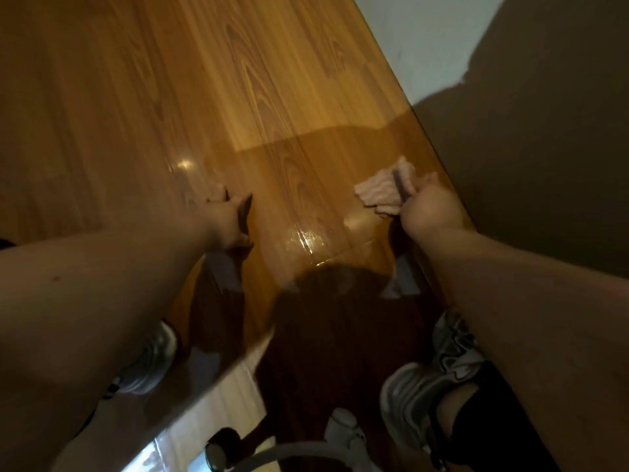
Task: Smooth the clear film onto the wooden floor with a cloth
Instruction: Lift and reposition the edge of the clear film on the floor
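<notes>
The wooden floor point(211, 80) fills the view, and the clear film point(306, 233) shows on it as a glossy sheet with bright glints between my arms. My right hand point(432, 206) grips a bunched pink cloth point(381, 192) and holds it down on the film close to the wall. My left hand point(228, 216) rests on the film to the left, its fingers reaching forward and lying against the floor. The picture is blurred, so the film's edges are hard to trace.
A white wall point(425, 46) runs along the right, partly in dark shadow. My grey shoes point(153, 362) point(418, 396) stand below my arms. A black caster wheel point(221, 451) and a grey curved chair base point(306, 451) sit at the bottom edge.
</notes>
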